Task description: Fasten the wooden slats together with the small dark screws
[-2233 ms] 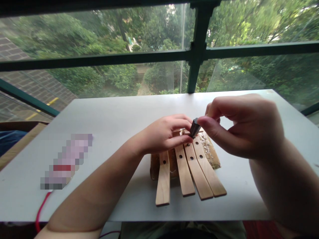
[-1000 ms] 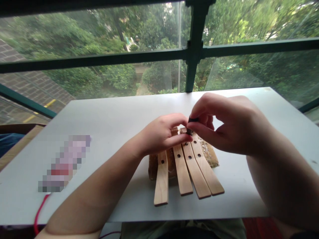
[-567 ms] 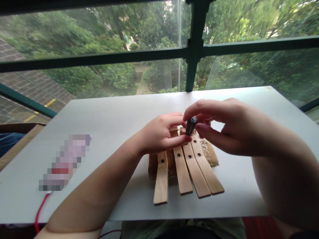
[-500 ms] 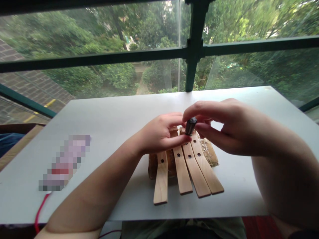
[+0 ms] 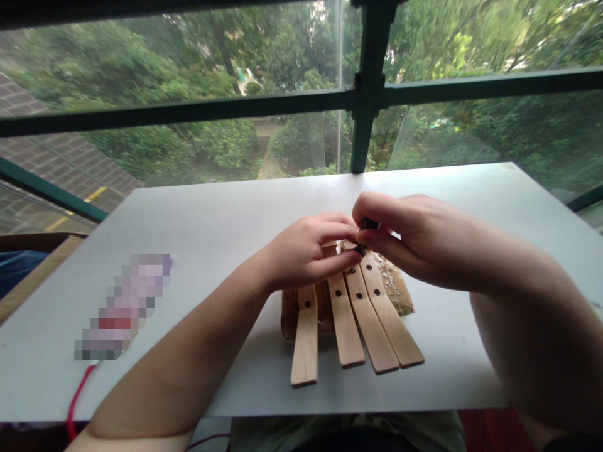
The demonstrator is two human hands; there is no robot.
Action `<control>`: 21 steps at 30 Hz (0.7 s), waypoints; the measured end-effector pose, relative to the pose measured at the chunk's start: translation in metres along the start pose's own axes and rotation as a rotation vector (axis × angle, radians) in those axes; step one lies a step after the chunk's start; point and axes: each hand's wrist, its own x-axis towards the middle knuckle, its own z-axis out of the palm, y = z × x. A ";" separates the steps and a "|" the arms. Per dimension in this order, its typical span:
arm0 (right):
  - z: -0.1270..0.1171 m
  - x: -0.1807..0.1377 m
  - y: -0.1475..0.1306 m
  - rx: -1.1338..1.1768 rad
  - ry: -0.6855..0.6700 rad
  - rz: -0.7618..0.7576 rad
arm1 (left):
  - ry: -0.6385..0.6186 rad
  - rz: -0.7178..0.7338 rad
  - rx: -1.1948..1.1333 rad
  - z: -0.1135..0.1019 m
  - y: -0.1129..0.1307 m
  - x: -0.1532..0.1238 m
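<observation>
A small dark ribbed cylinder (image 5: pixel 370 223) is pinched between the thumb and forefinger of my right hand (image 5: pixel 414 235). Its lower end sits between the thumb and fingertips of my left hand (image 5: pixel 313 248), which also closes on it. Beneath both hands lie several pale wooden slats (image 5: pixel 351 336), fanned towards me, with dark round holes or screw heads in them. Their far ends rest on a brown, tape-wrapped block (image 5: pixel 398 292) and are partly hidden by my fingers. What the cylinder's tip touches is hidden.
Everything lies on a white table (image 5: pixel 211 220) against a window with dark green frames (image 5: pixel 367 94). To the left is a blurred-out pinkish object (image 5: pixel 136 295) with a red cord (image 5: pixel 78 395). A cardboard box (image 5: pixel 47 267) stands beyond the left edge.
My right hand has shifted slightly right and its fingers have closed further around the dark cylinder, which now shows less and is tilted differently. My left hand has barely moved; the slats lie as before.
</observation>
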 end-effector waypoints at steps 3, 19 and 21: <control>0.000 0.000 0.000 -0.036 -0.006 0.039 | -0.014 -0.001 -0.009 0.000 0.001 0.000; -0.001 0.003 -0.011 -0.213 -0.039 0.276 | 0.017 -0.049 0.049 0.003 -0.001 0.001; 0.001 0.004 -0.011 -0.217 -0.032 0.270 | 0.025 -0.075 0.034 0.003 -0.001 0.001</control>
